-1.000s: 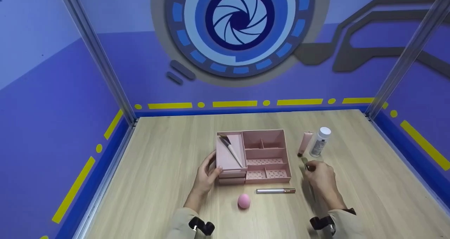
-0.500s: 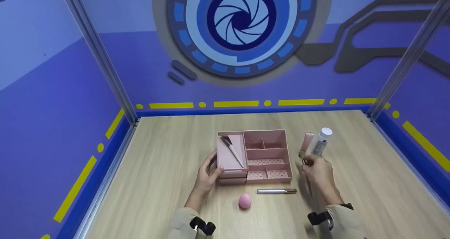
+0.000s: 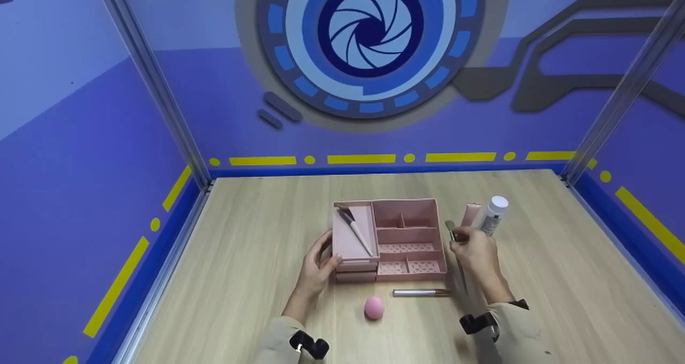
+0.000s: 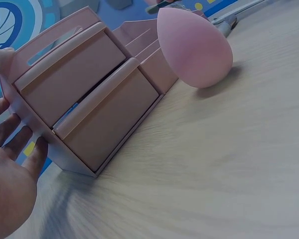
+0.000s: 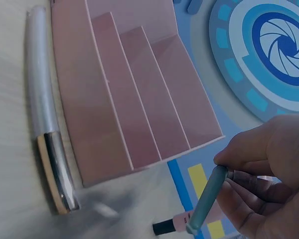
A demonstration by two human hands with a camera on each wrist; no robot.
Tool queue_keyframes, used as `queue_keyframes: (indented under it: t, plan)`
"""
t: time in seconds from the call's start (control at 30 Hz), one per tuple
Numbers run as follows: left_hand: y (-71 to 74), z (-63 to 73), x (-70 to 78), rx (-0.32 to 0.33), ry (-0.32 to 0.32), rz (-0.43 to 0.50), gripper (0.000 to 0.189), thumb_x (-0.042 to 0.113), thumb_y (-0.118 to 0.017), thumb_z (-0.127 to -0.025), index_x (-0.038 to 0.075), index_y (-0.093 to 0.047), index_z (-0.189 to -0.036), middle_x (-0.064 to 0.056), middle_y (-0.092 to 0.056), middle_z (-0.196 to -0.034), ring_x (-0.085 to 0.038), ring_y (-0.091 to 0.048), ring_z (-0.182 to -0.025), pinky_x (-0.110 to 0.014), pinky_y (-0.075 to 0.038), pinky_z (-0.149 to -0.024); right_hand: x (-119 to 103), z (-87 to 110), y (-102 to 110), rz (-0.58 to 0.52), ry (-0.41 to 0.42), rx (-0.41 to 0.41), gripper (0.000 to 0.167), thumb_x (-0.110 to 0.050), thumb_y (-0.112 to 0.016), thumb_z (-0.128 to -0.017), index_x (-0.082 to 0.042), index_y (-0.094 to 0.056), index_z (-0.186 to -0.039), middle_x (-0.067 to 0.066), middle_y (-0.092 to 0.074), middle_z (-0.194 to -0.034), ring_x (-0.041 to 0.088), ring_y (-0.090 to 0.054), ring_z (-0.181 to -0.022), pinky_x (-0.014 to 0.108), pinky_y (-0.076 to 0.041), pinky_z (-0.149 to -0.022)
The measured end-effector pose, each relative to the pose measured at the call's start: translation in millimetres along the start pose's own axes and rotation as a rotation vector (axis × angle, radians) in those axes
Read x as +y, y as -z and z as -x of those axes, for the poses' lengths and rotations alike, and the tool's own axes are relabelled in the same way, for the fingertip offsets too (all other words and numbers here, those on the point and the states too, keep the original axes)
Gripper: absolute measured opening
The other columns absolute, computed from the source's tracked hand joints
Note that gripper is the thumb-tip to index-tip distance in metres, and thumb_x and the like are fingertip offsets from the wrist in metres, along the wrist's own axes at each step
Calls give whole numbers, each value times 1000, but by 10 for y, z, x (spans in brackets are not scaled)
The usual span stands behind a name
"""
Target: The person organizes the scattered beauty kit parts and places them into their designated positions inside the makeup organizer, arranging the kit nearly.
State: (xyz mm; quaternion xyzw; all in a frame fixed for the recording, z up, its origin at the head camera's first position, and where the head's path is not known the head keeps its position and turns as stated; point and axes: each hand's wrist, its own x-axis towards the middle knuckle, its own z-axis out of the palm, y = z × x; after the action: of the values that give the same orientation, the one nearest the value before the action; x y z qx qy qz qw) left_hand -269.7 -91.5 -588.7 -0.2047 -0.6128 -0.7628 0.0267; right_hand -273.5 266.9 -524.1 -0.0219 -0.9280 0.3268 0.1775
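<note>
A pink makeup organizer [image 3: 443, 246] with open compartments on the right and small drawers at the front left stands on the table. My left hand [image 3: 316, 270] holds its left side, fingers along the outer wall and thumb over the top front corner. Between thumb and fingertips, my right hand [image 3: 476, 251] pinches a slim pale-green stick-like tool [image 5: 209, 196] with a small metal fitting. The tool is just off the organizer's right side, its rounded end [image 3: 449, 225] pointing away from me; the fingers hide part of it. A makeup brush [image 3: 353, 227] lies on the organizer's top left tray.
A pink makeup sponge [image 3: 374, 308] and a silver tube with a gold cap [image 3: 420, 293] lie in front of the organizer. Beyond my right hand stand a pink squeeze tube [image 3: 471, 214] and a white-capped bottle [image 3: 497, 206]. Blue panels border the wooden table [image 3: 257, 235].
My right hand has moved left with the pale-green tool, away from the squeeze tube and closer to the organizer's right side. The left hand keeps its hold.
</note>
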Motion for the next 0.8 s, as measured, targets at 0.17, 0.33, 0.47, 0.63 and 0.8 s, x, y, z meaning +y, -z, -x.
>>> queue_keyframes:
  t: [0.17, 0.33, 0.47, 0.63, 0.8]
  plan:
    - [-10, 0, 5, 9, 5, 9, 65, 0, -60, -93, -10, -26, -148, -31, -26, -152, -48, -23, -141, -23, -50, -97, -73, -31, -17, 0, 5, 4, 26, -5, -70, -77, 0, -72, -102, 18, -73, -90, 31, -69, -84, 48, -55, -76]
    - [-12, -1, 13, 10, 0, 4, 64, 1, -60, -93, -9, -27, -148, -31, -26, -152, -49, -23, -141, -24, -49, -100, -149, -46, -49, -9, 11, 10, 25, -5, -70, -77, 0, -73, -102, 16, -74, -89, 29, -70, -82, 43, -56, -71]
    - [-10, -3, 10, 9, -3, -5, 64, 2, -60, -93, -9, -28, -148, -31, -26, -152, -48, -24, -142, -26, -48, -101, -200, -48, -69, -17, 13, 7, 26, -4, -70, -77, -1, -73, -102, 15, -74, -89, 29, -70, -82, 44, -56, -72]
    - [-2, -5, 2, 14, 2, -10, 64, 1, -60, -93, -8, -28, -148, -30, -26, -153, -46, -24, -143, -25, -48, -101, -253, -65, -90, -37, 12, 13, 26, -3, -71, -77, -2, -73, -102, 15, -74, -89, 29, -71, -81, 44, -57, -72]
    - [7, -4, -13, 6, -9, -19, 65, 1, -60, -94, -10, -27, -148, -31, -26, -152, -46, -23, -143, -24, -47, -102, -316, -92, -94, -49, 18, 8, 25, -4, -70, -78, -1, -73, -102, 15, -74, -89, 29, -71, -82, 42, -57, -71]
